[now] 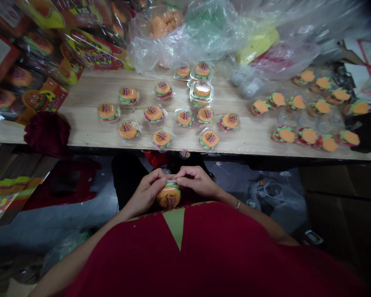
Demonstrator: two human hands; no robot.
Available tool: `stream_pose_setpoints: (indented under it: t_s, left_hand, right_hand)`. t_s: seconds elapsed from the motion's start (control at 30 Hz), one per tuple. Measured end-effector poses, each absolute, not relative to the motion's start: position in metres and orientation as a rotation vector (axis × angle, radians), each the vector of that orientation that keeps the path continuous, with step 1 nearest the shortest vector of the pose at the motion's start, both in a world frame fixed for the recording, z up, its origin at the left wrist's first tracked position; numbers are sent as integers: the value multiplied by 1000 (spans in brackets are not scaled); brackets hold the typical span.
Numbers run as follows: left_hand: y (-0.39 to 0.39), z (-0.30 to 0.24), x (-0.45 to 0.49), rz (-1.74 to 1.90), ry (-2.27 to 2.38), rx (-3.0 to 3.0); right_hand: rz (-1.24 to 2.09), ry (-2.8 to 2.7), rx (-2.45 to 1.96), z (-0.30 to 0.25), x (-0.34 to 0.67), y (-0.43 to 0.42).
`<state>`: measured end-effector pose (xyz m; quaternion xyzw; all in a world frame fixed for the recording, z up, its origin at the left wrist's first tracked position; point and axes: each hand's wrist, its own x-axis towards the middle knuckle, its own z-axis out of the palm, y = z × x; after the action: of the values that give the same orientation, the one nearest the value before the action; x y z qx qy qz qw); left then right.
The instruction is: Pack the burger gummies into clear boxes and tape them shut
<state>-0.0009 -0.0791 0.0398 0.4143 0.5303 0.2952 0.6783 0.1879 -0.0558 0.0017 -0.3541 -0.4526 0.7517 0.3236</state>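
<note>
Close to my body, below the table's front edge, both hands hold a toy burger in a clear plastic case [169,197]. My left hand [146,190] grips the case's left side, its thumb and fingers near the top rim. My right hand [198,181] pinches that same rim from the right with thumb and forefinger. The burger has an orange bun, green frill and a printed label. On the table ahead lie several similar cased burgers, among them one [209,139] nearest the edge on the right and another [162,138] to its left.
Burgers without visible labels [307,136] sit in rows on the wooden table [89,88] at the right. Clear plastic bags [200,37] heap along the back. Printed boxes [43,97] and a dark red cloth [48,132] are at the left. A red stool [64,181] stands below.
</note>
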Motion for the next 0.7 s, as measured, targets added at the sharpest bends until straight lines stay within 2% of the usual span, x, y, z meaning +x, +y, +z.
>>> stream_pose_setpoints:
  t_s: [0.4, 0.7]
  left_hand:
    - [-52, 40, 18, 858, 1331, 554]
    - [-21, 27, 41, 912, 1382, 698]
  right_hand:
    - [1896, -943, -993, -5, 178, -49]
    - [1743, -837, -1072, -16, 194, -50]
